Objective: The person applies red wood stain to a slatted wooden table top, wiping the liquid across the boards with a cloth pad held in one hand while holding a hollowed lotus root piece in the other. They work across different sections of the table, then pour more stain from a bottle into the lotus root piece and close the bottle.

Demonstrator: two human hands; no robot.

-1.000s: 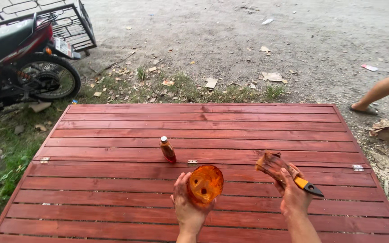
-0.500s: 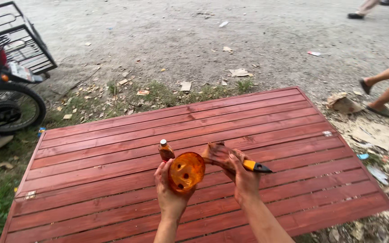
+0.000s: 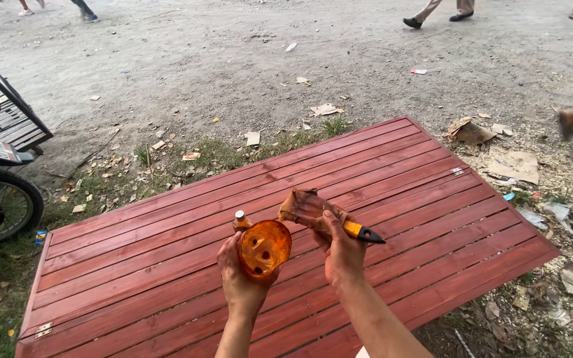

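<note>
Orange-stained round container (image 3: 264,248) gripped in left hand (image 3: 241,284), lower centre; one brush (image 3: 319,213), yellow-black handle, clamped in right hand (image 3: 343,254) just beside. One small bottle (image 3: 241,221) behind, on red slatted panel (image 3: 432,199).

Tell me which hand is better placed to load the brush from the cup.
Right, most likely. The right hand holds the brush, its bristles just above the cup. The left hand is busy holding that cup, tilted toward the brush.
</note>
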